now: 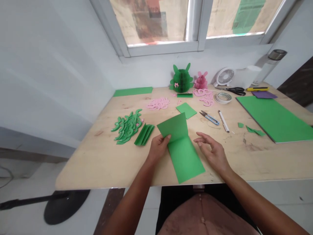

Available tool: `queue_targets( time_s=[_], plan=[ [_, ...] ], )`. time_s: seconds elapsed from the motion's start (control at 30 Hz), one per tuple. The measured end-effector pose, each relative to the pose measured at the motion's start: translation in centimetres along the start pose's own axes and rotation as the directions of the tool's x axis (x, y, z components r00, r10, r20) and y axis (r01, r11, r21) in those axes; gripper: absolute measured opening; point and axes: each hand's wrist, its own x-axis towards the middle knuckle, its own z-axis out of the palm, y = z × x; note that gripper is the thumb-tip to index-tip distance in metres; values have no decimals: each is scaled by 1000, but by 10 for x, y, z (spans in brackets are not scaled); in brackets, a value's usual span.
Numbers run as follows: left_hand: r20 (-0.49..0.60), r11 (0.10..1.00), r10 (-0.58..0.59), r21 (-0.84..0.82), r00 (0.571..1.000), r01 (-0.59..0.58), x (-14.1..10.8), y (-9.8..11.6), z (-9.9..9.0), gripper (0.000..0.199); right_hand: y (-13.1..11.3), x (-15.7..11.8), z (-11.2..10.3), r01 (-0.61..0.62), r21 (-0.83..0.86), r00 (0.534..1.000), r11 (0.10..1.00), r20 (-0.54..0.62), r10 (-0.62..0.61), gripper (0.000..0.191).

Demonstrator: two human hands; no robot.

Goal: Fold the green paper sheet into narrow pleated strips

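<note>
A green sheet of paper [186,160], creased across its middle, lies before me with its far half raised. My left hand [158,147] pinches it at the left end of the crease, thumb on top. Beside the paper's right edge, my right hand [212,150] hovers with fingers apart, holding nothing. A pleated green paper piece [144,134] lies to the left of my left hand. Just beyond the raised half rests a green paper square [186,110]. Many curved green cutouts [129,127] are heaped farther left.
Pink cutouts [158,103], blue thread snips [209,117], a white pen [223,121] and a tape roll [223,97] lie beyond my hands. Green sheets [276,119] are stacked right. Along the back stand a green paper figure [181,80], a small fan [225,77] and black scissors [236,90].
</note>
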Motion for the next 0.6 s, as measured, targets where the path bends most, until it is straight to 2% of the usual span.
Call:
queue_targets(
  time_s=[0.07,0.13,0.23,0.3,0.4,0.6],
  plan=[
    [-2,1000,-15,-21,1000,15,7,2,0,36,10,-8,1,47,-79,998,996,47,-43,34],
    [0,998,-30,-48,1000,30,14,2,0,37,16,-14,2,173,-188,980,967,133,-149,32],
    [0,994,-48,-98,999,48,25,-1,1,39,18,-21,4,393,-306,906,867,289,-309,34],
    [-14,990,-53,-135,998,51,31,-5,1,40,18,-24,7,475,-355,865,805,357,-352,35],
    [-45,982,-58,-180,997,49,36,-10,1,40,17,-27,10,520,-414,842,747,396,-366,35],
    [-77,969,-76,-242,994,55,37,-14,0,40,16,-30,13,546,-468,831,694,408,-379,34]
  ],
)
